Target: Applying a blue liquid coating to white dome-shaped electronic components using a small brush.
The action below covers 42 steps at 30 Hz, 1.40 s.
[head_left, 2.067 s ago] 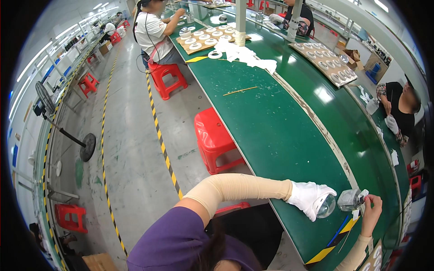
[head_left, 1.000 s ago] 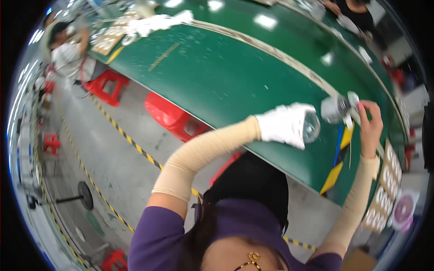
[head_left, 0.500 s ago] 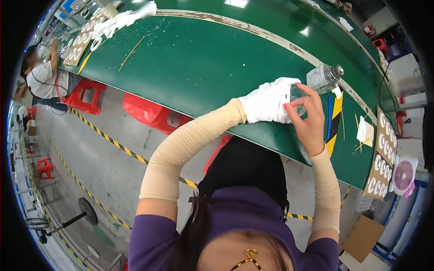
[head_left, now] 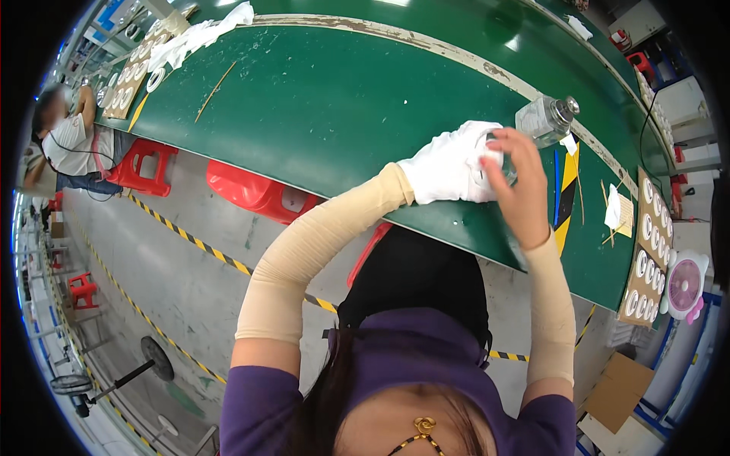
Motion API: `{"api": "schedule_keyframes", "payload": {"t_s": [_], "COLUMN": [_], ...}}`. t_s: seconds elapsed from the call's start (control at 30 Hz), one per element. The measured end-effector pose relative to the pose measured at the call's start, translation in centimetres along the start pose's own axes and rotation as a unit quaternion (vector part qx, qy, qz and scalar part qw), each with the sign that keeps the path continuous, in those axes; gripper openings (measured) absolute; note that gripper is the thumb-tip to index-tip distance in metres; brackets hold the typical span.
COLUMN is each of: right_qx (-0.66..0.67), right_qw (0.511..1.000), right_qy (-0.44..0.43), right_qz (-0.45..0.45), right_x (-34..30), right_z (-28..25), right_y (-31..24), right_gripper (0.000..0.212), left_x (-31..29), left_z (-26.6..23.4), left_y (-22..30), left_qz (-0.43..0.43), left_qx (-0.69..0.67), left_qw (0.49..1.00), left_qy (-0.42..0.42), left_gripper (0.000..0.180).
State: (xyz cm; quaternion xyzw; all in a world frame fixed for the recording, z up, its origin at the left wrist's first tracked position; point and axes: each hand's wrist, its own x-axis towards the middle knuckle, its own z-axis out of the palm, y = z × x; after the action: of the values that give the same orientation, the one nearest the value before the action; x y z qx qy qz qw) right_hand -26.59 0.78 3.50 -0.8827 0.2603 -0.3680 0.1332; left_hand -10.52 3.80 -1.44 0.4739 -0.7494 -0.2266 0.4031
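My left hand (head_left: 449,165), in a white glove, is closed round a small clear round piece (head_left: 494,155) just over the table's near edge. The glove and my fingers hide most of that piece, so its exact kind does not show. Bare, my right hand (head_left: 525,178) has its thumb and fingers bent against the piece's right side. Just beyond my hands lies a clear bottle (head_left: 538,121) with a metal cap, tilted toward the right.
On the green table (head_left: 327,99) are yellow-black tape (head_left: 566,186), a blue strip (head_left: 557,175), thin sticks and white cloth (head_left: 201,36). A board of white rings (head_left: 646,251) and a pink fan (head_left: 686,283) stand right. Red stools (head_left: 144,167) line the edge; a person (head_left: 72,144) sits far left.
My right hand's fingers have closed in and turned against the clear piece, covering more of it. My left hand stays nearly in place.
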Motion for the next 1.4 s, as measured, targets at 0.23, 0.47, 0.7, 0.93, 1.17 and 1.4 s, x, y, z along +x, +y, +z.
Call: {"api": "schedule_keyframes", "payload": {"t_s": [0.23,0.47,0.7,0.93,1.17,1.4], "right_qx": [0.001,0.089,0.108,0.025,0.040,0.086], "right_qw": [0.998,0.993,0.993,0.999,0.997,0.982], "right_qy": [-0.016,-0.035,-0.043,-0.025,0.001,-0.086], "right_qz": [0.068,0.064,0.001,0.036,0.068,0.144], "right_x": [1.1,-1.0,-2.5,-0.2,1.4,-0.1], "right_z": [-0.6,-0.9,-1.5,-1.2,-0.1,-1.3], "right_y": [-0.1,0.4,1.0,-0.9,0.0,-0.9], "right_gripper": [0.016,0.009,0.015,0.012,0.017,0.015], "left_x": [0.3,0.3,0.2,0.3,-0.1,0.2], "left_z": [0.9,0.7,0.9,0.8,0.0,0.6], "left_y": [0.4,0.0,-0.2,-0.2,0.9,2.1], "left_qz": [-0.074,-0.051,-0.026,-0.021,-0.052,-0.065], "left_qx": [-0.101,-0.071,-0.089,-0.109,-0.055,0.035], "left_qw": [0.992,0.995,0.995,0.993,0.996,0.995], "left_qy": [0.021,0.037,0.042,0.034,0.047,0.071], "left_gripper": [0.085,0.087,0.084,0.085,0.090,0.063]}}
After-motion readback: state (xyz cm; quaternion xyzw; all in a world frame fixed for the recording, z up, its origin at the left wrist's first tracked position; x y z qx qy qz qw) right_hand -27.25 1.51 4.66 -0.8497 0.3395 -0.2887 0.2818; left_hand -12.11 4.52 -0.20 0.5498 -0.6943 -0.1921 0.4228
